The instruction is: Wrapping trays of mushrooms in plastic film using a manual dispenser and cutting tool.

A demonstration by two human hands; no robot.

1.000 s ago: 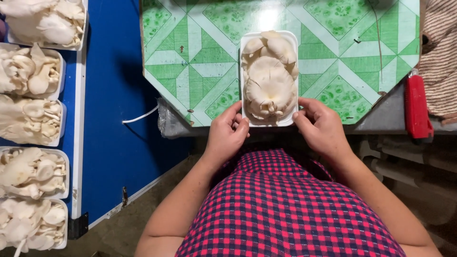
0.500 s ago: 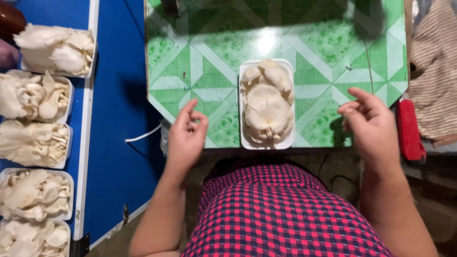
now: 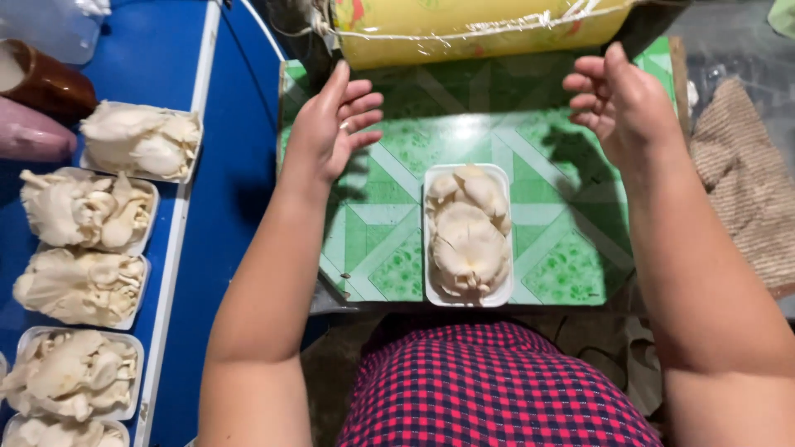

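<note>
A white foam tray [image 3: 468,236] heaped with pale oyster mushrooms [image 3: 469,240] is sitting at the near edge of the green patterned board [image 3: 571,190], right in front of the person. It looks light and flimsy, the caps soft and easily bruised, so the tray's long sides seem the safest hold. The left hand [image 3: 331,128], at ten o'clock from the tray, and the right hand [image 3: 621,103], at two o'clock, are hovering open and empty, fingers reaching toward the roll of cling film [image 3: 480,25].
</note>
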